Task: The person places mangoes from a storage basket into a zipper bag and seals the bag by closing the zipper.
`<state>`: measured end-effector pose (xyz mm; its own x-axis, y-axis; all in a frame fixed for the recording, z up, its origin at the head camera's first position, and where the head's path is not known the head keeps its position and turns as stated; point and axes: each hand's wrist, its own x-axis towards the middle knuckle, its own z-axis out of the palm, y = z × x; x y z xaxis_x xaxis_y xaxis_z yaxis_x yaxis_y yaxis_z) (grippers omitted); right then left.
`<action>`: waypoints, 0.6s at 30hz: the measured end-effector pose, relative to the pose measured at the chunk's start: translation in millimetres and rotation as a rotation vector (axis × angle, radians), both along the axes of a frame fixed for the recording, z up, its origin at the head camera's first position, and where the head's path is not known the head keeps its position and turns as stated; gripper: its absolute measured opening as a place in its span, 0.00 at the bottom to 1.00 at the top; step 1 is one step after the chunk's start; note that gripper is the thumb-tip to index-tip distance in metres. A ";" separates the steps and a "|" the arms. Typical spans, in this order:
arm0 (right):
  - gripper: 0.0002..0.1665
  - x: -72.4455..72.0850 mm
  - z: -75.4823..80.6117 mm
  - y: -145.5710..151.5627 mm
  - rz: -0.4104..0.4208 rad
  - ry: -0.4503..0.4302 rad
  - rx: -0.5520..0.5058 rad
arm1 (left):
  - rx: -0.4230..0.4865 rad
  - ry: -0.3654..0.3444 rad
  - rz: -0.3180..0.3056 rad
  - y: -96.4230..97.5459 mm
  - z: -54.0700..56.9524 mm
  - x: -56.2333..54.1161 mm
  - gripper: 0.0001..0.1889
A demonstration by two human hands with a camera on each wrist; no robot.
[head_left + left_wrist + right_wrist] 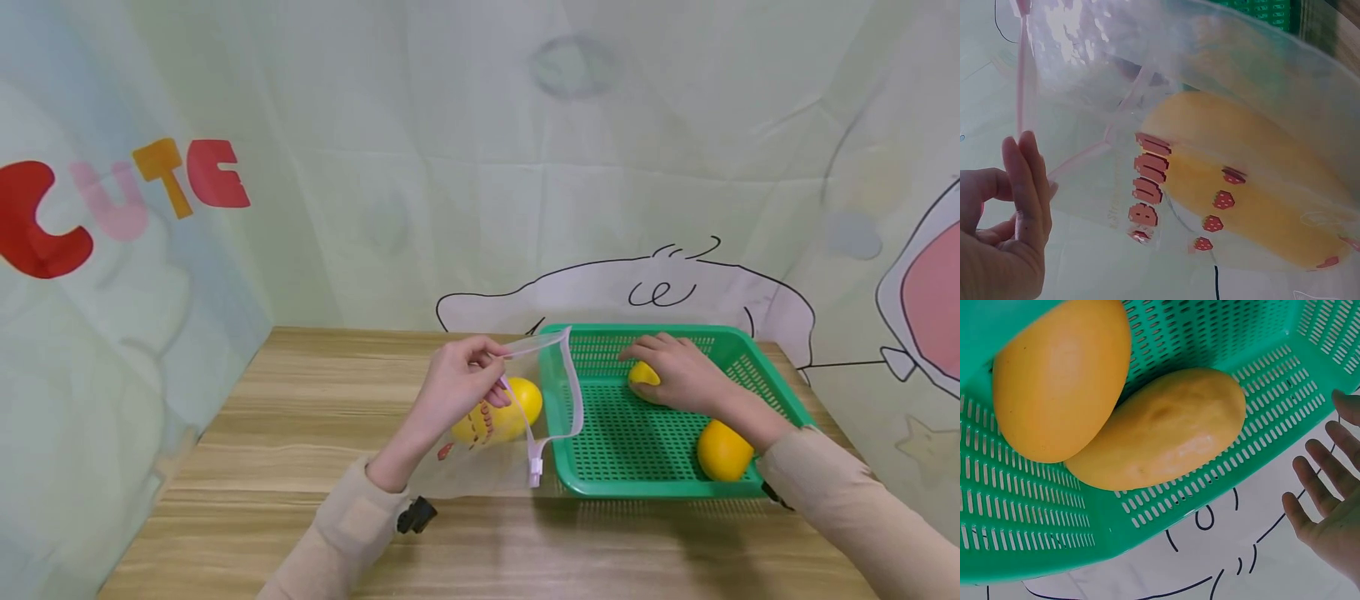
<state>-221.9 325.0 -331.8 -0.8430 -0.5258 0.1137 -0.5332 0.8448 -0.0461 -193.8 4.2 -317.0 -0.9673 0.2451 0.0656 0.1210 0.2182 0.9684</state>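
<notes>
My left hand (462, 379) pinches the pink-edged mouth of a clear zip bag (576, 398) printed with strawberries and red letters. Inside that bag lies a yellow mango (527, 400), which shows large through the plastic in the left wrist view. On the right, my right hand (678, 375) is over the green basket (570, 479), its fingers spread and slightly bent above a yellow mango (643, 381); contact cannot be told. A second, more orange mango (724, 451) sits in the basket's near right corner. The right wrist view shows both basket mangoes close together.
A wood-grain table (300, 417) carries the bag and basket. Behind it hangs a pale printed curtain (375, 208) with cartoon drawings and coloured letters. The white zip slider (536, 468) hangs at the bag's near corner, beside the basket's left rim.
</notes>
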 end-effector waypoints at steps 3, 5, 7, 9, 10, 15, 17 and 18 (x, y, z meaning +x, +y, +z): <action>0.22 -0.8 -0.9 1.5 -0.007 -0.009 0.018 | 0.001 0.004 -0.002 -0.1 -0.4 0.3 0.08; 0.22 -1.3 -1.5 2.5 -0.010 -0.012 0.028 | 0.002 0.006 -0.004 -0.2 -0.6 0.6 0.08; 0.22 -2.1 -2.4 3.5 -0.011 -0.015 0.033 | 0.002 0.011 -0.004 -0.3 -0.8 0.7 0.08; 0.23 -3.2 -3.5 4.9 -0.014 -0.018 0.036 | 0.003 0.015 -0.006 -0.6 -0.8 1.0 0.08; 0.23 -3.9 -4.2 5.6 -0.015 -0.020 0.037 | 0.004 0.016 -0.006 -0.8 -0.7 1.1 0.08; 0.26 -6.4 -7.7 9.8 -0.032 -0.036 0.050 | 0.010 0.019 -0.008 -0.9 -1.2 1.0 0.08; 0.27 -6.8 -9.4 11.2 -0.034 -0.040 0.057 | 0.013 0.018 -0.010 -0.6 -1.8 0.6 0.09; 0.27 -7.1 -10.1 12.1 -0.036 -0.041 0.062 | 0.014 0.018 -0.010 -0.5 -2.1 0.4 0.09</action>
